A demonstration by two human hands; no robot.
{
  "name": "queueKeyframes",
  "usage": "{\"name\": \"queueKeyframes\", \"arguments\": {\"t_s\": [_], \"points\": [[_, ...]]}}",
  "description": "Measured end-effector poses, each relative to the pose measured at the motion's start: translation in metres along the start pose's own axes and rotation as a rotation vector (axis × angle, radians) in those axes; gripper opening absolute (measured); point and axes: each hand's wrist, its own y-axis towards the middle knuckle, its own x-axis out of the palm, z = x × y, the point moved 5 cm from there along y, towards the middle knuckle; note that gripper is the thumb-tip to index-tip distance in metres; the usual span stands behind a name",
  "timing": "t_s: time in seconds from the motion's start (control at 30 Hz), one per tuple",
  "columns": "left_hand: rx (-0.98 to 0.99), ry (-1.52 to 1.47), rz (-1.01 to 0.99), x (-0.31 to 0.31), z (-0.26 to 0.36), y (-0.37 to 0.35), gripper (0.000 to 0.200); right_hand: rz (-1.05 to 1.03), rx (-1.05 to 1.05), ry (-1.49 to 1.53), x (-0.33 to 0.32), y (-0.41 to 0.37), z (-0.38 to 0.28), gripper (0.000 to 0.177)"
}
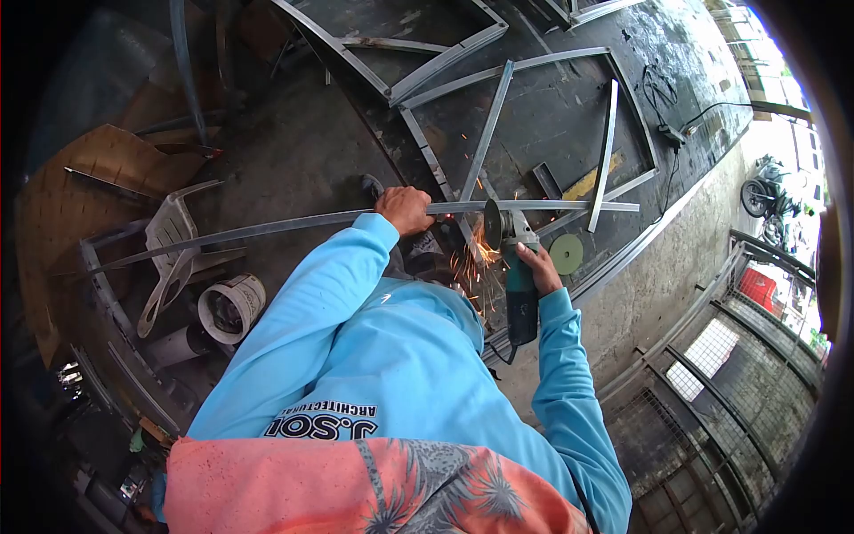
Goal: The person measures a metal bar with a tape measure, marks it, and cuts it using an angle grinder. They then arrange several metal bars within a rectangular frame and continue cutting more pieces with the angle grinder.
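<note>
Where disc (493,224) meets bar (267,229): sparks (480,255) fly; cutting or grinding under way, judging by them.
Bar: runs from above floor (302,133) to table (556,125); looks unsevered, depth of any cut hidden.
Left hand (405,210): fingers clenched over bar, left of disc.
Right hand (540,270): fingers grasping grinder (521,298).
Frames (445,67): on table; finished or not, cannot tell.
Table: dark, scuffed; green disc (566,254) beside grinder.
Room: bucket (212,311), pale chair (169,233) at left; mesh panels (756,356), motorcycles (761,191) at right.

Metalworking workshop: metal frames (487,133), angle grinder (522,294), flying sparks (481,253)
</note>
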Motion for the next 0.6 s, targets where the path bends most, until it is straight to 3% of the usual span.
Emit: {"name": "queueKeyframes", "arguments": {"t_s": [0.6], "points": [[0.048, 0.005, 0.024, 0.008, -0.003, 0.002, 0.028, 0.029, 0.036, -0.04, -0.003, 0.01, -0.008, 0.052]]}}
